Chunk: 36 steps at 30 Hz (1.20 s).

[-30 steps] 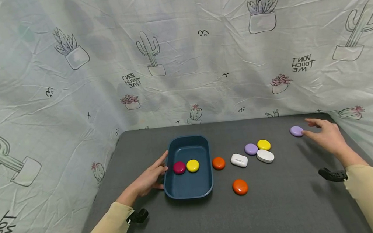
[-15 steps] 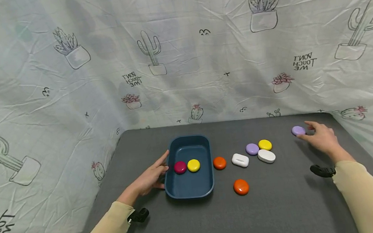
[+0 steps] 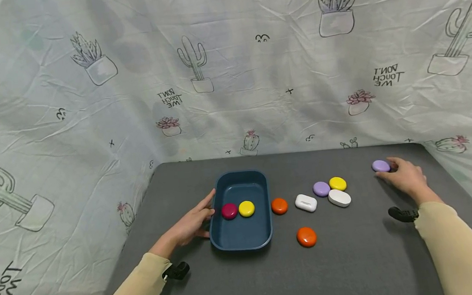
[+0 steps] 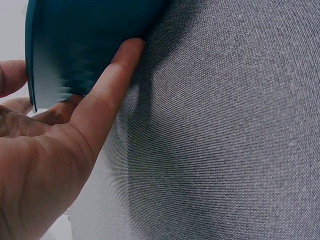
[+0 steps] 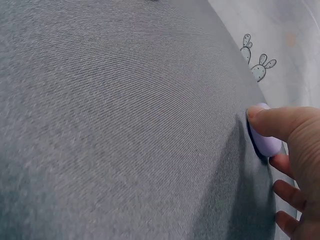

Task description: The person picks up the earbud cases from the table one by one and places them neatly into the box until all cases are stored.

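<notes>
Pinching a pale lavender, smooth, rounded disc (image 3: 381, 166), the right hand (image 3: 407, 177) reaches to the far right of a dark grey, fabric-textured surface (image 3: 248, 287). Its thumb and index finger meet the disc on opposite sides; in the right wrist view the thumb lies across it, and the other fingers are loosely bent.

The left hand (image 3: 189, 225) rests its spread fingers against the outer left wall of a dark blue, rectangular, round-cornered tray (image 3: 241, 237), the thumb straight along that wall, released rather than clenched. Inside the tray sit a glossy crimson disc (image 3: 229, 211) and, just to its right, a glossy yellow disc (image 3: 247, 208).

Just right of the tray lies a glossy orange disc (image 3: 279, 206); a larger-looking red-orange disc (image 3: 307, 237) is closer to the person. Farther right come a white, rounded, oblong piece (image 3: 306, 202) and a tight cluster: a second lavender disc (image 3: 321, 188), a second yellow disc (image 3: 338, 184) and a white oval piece (image 3: 339, 198).

Beige sleeves (image 3: 459, 240) cover both arms. Behind hangs a creased, whitish cloth (image 3: 229, 73) printed with potted cacti.
</notes>
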{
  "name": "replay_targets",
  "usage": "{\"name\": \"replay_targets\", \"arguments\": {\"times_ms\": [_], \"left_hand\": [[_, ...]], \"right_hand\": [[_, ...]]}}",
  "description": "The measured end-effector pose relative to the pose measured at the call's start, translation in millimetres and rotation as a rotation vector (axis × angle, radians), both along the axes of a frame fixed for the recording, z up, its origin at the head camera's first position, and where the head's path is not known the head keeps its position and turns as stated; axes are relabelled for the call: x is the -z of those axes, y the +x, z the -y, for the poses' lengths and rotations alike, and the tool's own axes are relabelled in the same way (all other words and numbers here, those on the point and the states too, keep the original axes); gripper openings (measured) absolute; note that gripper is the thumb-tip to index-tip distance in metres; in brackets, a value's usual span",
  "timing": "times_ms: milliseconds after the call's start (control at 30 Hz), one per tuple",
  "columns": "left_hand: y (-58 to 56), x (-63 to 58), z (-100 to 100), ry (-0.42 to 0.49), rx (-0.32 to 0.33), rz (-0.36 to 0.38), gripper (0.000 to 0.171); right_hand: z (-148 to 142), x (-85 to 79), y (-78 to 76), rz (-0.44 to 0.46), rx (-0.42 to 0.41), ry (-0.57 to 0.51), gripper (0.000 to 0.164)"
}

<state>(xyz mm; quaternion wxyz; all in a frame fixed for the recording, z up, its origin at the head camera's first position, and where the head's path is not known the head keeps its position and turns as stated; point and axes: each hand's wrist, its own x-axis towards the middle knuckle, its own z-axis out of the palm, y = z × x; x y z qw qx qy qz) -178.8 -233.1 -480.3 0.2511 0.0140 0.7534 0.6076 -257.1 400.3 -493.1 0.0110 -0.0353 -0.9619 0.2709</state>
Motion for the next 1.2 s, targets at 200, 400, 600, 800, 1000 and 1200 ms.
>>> {"name": "replay_targets", "arguments": {"times_ms": [200, 400, 600, 800, 1000, 1200], "left_hand": [[0.3, 0.5, 1.1, -0.007, -0.009, 0.0, 0.065], [-1.0, 0.3, 0.4, -0.01, -0.01, -0.002, 0.064], [-0.9, 0.4, 0.6, -0.011, 0.008, 0.001, 0.065], [-0.4, -1.3, 0.5, -0.007, 0.012, -0.004, 0.065], [0.0, -1.3, 0.2, -0.01, 0.015, -0.013, 0.065], [-0.2, -0.8, 0.2, -0.012, 0.014, -0.017, 0.065]], "right_hand": [[1.4, -0.8, -3.5, 0.016, 0.006, 0.013, 0.082], [3.2, -4.3, -5.8, 0.037, 0.012, 0.026, 0.081], [4.2, -5.0, -6.5, 0.039, 0.016, 0.033, 0.078], [4.1, -4.1, -7.0, 0.038, 0.03, 0.036, 0.074], [3.1, -2.9, -7.4, 0.035, 0.028, 0.037, 0.073], [2.1, -1.4, -8.9, 0.032, 0.028, 0.034, 0.071]]}}
